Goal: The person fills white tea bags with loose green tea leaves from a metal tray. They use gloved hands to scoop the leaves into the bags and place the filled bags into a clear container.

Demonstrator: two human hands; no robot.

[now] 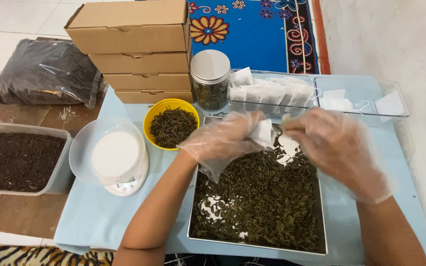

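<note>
Both my hands wear loose clear plastic gloves and hover over a steel tray (324, 231) spread with dried green tea leaves (260, 202). My left hand (225, 139) pinches a small white paper tea bag (264, 133) at the tray's far end. My right hand (334, 143) is just to its right, fingers curled toward the bag's edge; whether it grips the bag is hidden by the glove.
A yellow bowl (171, 123) of tea leaves and a lidded glass jar (210, 79) stand behind the tray. A white scale (117, 157) sits left. Clear trays (361, 96) hold white bags. Stacked cardboard boxes (134, 49), a tub of dark leaves (18, 160) and a plastic sack (45, 71) lie further left.
</note>
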